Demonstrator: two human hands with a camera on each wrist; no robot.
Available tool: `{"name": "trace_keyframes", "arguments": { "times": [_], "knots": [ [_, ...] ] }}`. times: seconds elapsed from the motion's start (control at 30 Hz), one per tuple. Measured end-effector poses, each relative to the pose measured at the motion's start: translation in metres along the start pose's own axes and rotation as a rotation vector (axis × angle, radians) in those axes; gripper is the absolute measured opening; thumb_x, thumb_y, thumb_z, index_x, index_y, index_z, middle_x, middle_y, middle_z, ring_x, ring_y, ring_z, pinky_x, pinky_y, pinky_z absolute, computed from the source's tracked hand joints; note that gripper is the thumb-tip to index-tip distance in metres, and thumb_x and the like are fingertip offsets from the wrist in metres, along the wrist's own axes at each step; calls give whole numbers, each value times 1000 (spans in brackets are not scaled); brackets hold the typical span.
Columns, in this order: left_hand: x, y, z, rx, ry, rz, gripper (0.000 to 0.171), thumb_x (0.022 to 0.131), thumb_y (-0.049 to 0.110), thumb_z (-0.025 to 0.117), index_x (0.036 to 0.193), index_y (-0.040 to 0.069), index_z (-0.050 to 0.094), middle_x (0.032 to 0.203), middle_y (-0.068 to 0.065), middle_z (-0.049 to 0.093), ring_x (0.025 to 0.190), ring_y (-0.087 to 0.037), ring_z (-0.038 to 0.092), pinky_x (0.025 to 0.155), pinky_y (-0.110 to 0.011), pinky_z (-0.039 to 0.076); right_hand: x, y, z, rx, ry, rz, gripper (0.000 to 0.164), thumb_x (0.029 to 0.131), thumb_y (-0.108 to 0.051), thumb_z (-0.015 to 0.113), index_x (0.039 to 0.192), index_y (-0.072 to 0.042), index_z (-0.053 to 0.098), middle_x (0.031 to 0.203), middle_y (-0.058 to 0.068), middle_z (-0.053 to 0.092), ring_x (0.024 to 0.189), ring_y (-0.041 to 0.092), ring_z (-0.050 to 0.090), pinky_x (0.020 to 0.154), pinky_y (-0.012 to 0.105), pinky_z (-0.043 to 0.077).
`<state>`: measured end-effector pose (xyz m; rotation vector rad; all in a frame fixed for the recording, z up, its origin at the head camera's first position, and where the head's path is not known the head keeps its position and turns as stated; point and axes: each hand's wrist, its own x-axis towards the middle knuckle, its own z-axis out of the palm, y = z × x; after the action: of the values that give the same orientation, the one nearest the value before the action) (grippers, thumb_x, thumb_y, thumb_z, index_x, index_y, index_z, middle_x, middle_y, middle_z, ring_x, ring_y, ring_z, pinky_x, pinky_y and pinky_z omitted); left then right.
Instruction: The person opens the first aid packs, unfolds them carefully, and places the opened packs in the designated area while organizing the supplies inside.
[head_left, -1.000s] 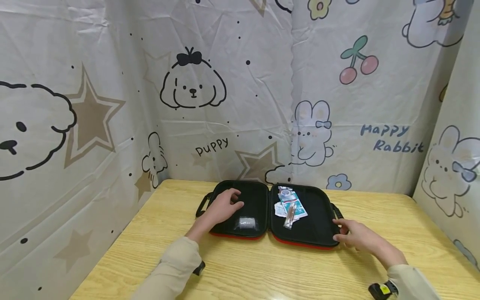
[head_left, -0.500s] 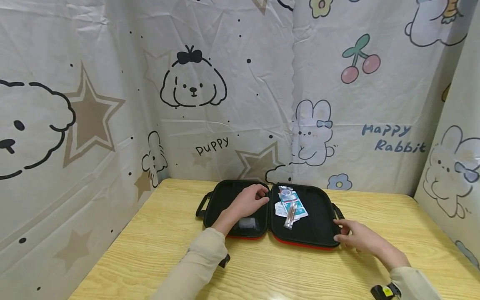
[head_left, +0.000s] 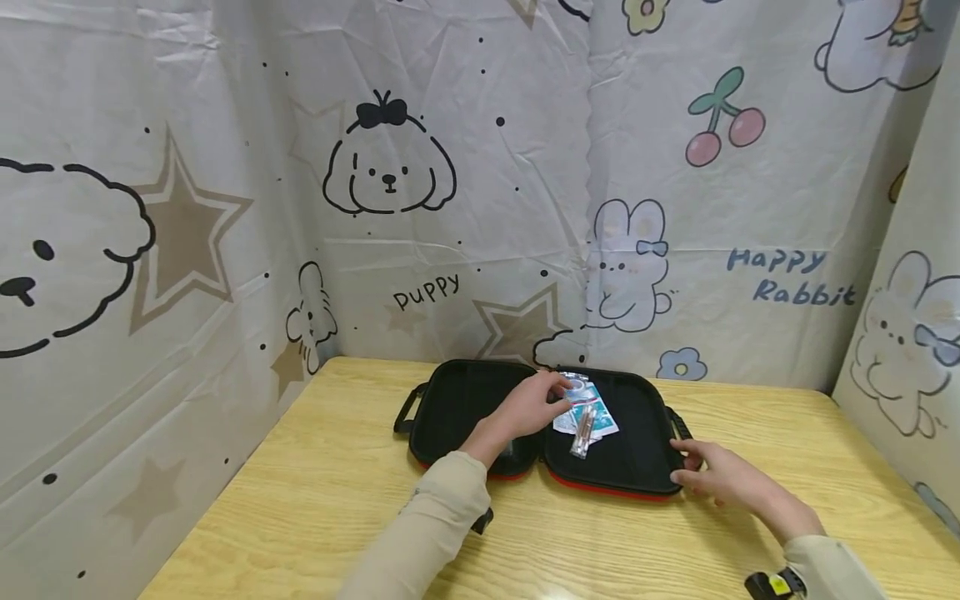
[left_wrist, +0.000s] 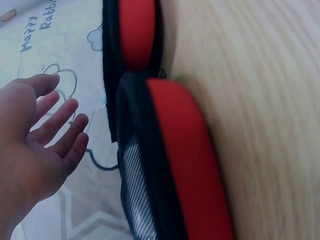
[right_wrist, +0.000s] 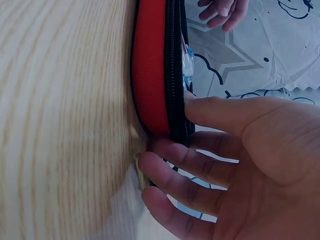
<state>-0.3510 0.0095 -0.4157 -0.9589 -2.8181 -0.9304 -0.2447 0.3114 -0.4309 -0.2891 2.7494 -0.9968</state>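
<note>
An opened zip case point(head_left: 637, 458), black inside and red outside, lies flat with its two halves side by side. My left hand point(head_left: 527, 406) hovers over the hinge with fingers loosely bent and nothing in them. Its fingertips overlap the teal-and-white packet point(head_left: 603, 421) in the head view. On that packet lies a thin clear pack of brownish sticks point(head_left: 582, 432). My right hand point(head_left: 722, 477) holds the right edge of the case, thumb on the zipper rim point(right_wrist: 176, 100) and fingers against the outer side. A clear-wrapped roll point(left_wrist: 137, 185) in the left half is mostly hidden by my left wrist in the head view.
Black carry handles point(head_left: 406, 410) stick out at both ends of the case. The wood-grain table point(head_left: 600, 550) stretches in front of it. Right behind the table hangs a printed cloth point(head_left: 450, 250), and more cloth closes off both sides.
My left hand has moved right from over the left half to the hinge, reaching the packets' left edge. My right hand keeps its hold on the case edge.
</note>
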Motion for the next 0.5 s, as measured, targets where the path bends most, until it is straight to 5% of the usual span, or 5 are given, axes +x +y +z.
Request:
{"name": "trace_keyframes", "arguments": {
  "times": [0.23,0.5],
  "knots": [
    [6,9,15,130,-44,20,33,97,27,64,127,13,64,113,-2,70,105,-16,65,95,-32,48,-1,0,0,2,-3,26,66,92,-17,69,142,14,40,84,5,53,63,19,59,46,30,41],
    [5,18,28,412,-134,-15,43,92,51,65,131,33,62,98,15,70,89,-8,60,81,-29,42,-2,-2,0,-4,-3,25,66,92,-18,69,142,14,40,83,5,53,63,20,60,46,29,40]
  ]
}}
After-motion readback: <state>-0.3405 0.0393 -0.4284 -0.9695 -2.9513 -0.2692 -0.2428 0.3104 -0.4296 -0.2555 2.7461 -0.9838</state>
